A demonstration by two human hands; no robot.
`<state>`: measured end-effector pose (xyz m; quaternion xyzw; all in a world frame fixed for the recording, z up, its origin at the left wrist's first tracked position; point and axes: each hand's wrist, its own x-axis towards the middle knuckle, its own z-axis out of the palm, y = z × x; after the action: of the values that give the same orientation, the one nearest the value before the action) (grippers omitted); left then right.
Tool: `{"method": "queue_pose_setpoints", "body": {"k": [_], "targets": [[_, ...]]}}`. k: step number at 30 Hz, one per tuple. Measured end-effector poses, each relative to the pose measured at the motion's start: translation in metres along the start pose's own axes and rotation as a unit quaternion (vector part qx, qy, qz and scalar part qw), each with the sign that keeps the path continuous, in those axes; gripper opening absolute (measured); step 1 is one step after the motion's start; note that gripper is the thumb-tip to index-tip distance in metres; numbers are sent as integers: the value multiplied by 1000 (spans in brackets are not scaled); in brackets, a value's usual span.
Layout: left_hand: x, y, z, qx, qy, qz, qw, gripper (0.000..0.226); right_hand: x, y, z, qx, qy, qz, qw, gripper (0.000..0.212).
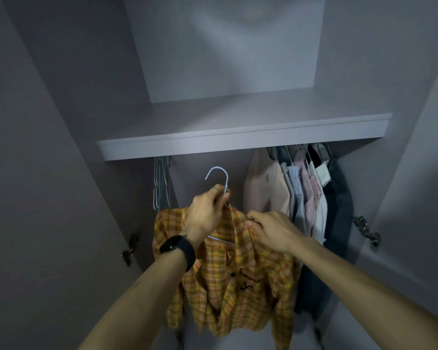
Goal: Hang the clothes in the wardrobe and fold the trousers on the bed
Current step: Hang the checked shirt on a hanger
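The plaid shirt [238, 286] is hanging below both hands; the left grip [208, 210] is clenching the pale blue hanger [226, 181] at its neck, hook upward; the right grip [271, 229] is pinching the collar; beyond and above, under the shelf [238, 137], a gap is lying open between empty hangers [159, 185] and hung clothes [301, 193].

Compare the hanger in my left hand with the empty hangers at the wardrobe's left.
The held hanger carries the yellow checked shirt; the empty hangers are bare. The held hanger's hook is free, gripped below by the left hand; the empty hangers hang under the shelf. Both are thin and light-coloured.
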<state>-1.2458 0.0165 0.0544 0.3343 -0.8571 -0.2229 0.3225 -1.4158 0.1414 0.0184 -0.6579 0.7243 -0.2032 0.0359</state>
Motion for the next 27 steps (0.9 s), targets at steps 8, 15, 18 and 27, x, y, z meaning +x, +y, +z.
{"method": "queue_pose_setpoints", "body": {"k": [8,15,18,27], "targets": [[3,-28,-4,197,-111,34,974,47,-10,14,1,-3,25,69,997,21],[41,-36,-46,318,54,99,941,75,11,17,-7,-25,-1,126,992,22],[68,-35,-52,348,107,114,924,76,23,15,-9,-33,-8,138,990,24],[122,-51,-17,305,171,97,932,72,71,24,6,-43,-4,182,982,30]]}}
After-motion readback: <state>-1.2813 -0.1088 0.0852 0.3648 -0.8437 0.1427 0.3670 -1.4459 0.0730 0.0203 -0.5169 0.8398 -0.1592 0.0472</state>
